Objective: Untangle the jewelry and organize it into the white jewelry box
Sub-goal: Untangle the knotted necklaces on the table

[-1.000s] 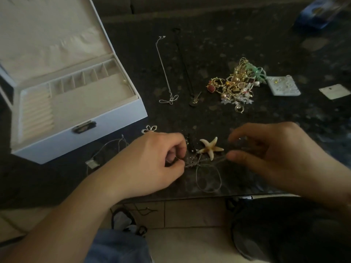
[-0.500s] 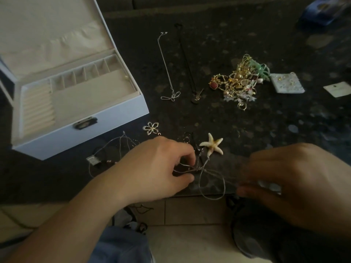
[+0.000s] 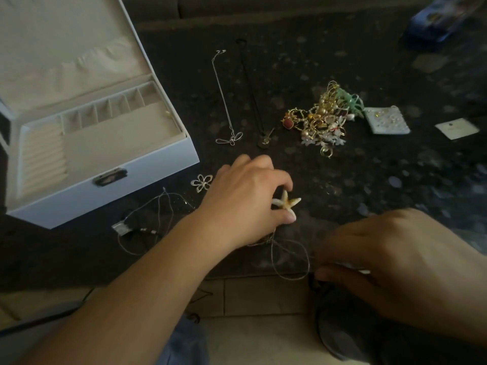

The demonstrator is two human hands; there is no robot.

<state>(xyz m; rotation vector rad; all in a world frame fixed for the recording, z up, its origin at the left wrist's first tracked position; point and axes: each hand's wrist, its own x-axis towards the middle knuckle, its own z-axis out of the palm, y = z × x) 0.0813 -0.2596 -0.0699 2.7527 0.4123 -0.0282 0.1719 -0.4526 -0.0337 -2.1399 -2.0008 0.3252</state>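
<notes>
White jewelry box (image 3: pixel 147 177): lid up, compartments look bare. Tangled jewelry heap (image 3: pixel 322 119): on dark table (image 3: pixel 395 180), well right of box. Left hand (image 3: pixel 245 204): pinches starfish pendant (image 3: pixel 286 202). Right hand (image 3: pixel 390 262): pinches thin chain (image 3: pixel 290 256).

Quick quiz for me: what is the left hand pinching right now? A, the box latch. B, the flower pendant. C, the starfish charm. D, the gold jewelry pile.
C: the left hand has its thumb and forefinger closed around the starfish charm, just past the tangled wire.
</notes>
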